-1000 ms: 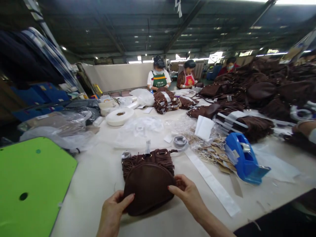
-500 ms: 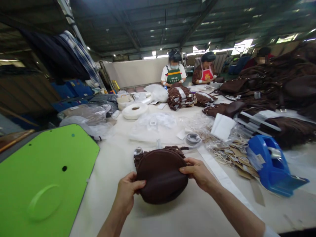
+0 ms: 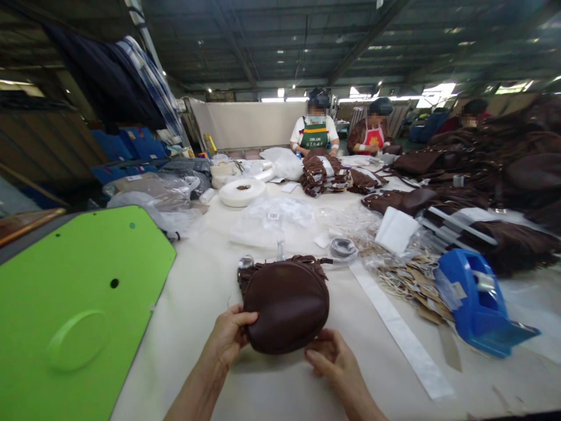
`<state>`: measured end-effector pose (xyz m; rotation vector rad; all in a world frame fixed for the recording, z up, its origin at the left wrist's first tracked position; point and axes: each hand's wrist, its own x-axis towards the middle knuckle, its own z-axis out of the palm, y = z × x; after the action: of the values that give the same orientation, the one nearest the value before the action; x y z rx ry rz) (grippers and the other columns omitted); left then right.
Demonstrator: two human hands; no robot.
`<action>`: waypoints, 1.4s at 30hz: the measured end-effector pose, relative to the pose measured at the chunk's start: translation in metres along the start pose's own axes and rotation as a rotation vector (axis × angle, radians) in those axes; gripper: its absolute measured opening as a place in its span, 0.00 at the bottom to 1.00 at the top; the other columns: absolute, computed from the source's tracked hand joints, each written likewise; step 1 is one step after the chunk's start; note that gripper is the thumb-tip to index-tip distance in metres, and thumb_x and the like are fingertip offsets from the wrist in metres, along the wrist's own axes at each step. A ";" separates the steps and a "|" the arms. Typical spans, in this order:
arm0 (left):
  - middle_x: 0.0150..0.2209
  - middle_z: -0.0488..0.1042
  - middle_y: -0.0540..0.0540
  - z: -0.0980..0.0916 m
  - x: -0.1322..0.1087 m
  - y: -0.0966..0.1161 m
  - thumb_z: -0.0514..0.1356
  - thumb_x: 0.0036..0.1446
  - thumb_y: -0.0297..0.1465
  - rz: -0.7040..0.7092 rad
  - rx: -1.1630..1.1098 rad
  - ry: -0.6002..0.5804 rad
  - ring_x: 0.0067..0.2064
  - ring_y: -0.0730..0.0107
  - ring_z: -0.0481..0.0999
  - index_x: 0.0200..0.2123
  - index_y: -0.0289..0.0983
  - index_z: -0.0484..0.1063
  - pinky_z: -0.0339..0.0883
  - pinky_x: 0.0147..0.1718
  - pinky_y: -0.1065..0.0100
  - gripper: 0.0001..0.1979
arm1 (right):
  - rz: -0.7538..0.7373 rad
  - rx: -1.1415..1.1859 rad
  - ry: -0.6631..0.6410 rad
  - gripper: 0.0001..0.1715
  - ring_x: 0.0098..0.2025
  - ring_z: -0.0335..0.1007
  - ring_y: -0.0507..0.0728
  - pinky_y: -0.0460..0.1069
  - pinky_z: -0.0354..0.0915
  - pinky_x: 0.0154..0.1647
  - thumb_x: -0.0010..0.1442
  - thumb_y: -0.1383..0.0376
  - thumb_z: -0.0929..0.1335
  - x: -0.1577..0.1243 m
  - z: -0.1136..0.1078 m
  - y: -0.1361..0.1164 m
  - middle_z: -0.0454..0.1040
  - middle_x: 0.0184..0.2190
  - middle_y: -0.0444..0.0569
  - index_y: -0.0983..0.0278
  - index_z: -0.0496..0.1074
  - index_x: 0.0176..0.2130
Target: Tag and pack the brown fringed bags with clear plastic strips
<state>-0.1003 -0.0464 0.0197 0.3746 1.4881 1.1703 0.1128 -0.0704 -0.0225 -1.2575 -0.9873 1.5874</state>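
A rounded dark brown leather bag (image 3: 287, 307) with fringe along its far side lies in front of me on the pale table. My left hand (image 3: 228, 336) grips its left edge, thumb on top and fingers underneath. At the bag's lower right edge is my right hand (image 3: 335, 362), its thumb and fingers apart and curved; whether the fingertips touch the bag is hard to see. Just behind the bag sit a small clear-wrapped piece (image 3: 245, 262) and a coiled grey strap (image 3: 343, 248) in plastic.
On the left stands a green board (image 3: 83, 292). To the right are a blue tape dispenser (image 3: 475, 304), tags with strings (image 3: 416, 280), a white strip (image 3: 398, 327) and piled brown bags (image 3: 473, 158). Farther back lie a white roll (image 3: 242, 193) and plastic bags (image 3: 276, 219). Co-workers sit beyond.
My right hand has let go of the bag's upper right edge and moved down to its lower right side. The left hand keeps its hold. The view has shifted slightly.
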 end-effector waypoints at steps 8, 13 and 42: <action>0.21 0.72 0.47 -0.003 0.000 0.004 0.64 0.32 0.28 0.130 0.148 0.108 0.20 0.67 0.70 0.24 0.34 0.68 0.64 0.19 0.67 0.11 | 0.018 0.233 -0.003 0.21 0.24 0.62 0.50 0.44 0.60 0.24 0.36 0.59 0.77 0.019 0.033 -0.009 0.73 0.24 0.44 0.66 0.75 0.31; 0.36 0.74 0.44 -0.012 -0.027 -0.008 0.64 0.44 0.33 0.731 0.358 0.364 0.41 0.59 0.73 0.37 0.37 0.71 0.66 0.40 0.59 0.15 | 0.003 0.241 -0.113 0.15 0.21 0.62 0.50 0.45 0.60 0.24 0.32 0.64 0.77 0.018 0.039 -0.017 0.72 0.18 0.44 0.67 0.75 0.23; 0.32 0.75 0.40 0.031 -0.053 -0.037 0.48 0.58 0.21 1.841 1.149 0.214 0.34 0.63 0.70 0.38 0.30 0.71 0.62 0.33 0.63 0.13 | -1.409 -1.196 -0.200 0.18 0.34 0.73 0.55 0.47 0.70 0.34 0.59 0.73 0.60 -0.007 -0.006 -0.077 0.77 0.40 0.55 0.65 0.72 0.45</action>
<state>-0.0437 -0.0900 0.0234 2.8794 1.7023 1.3986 0.1306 -0.0520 0.0504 -0.5908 -2.3514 -0.1062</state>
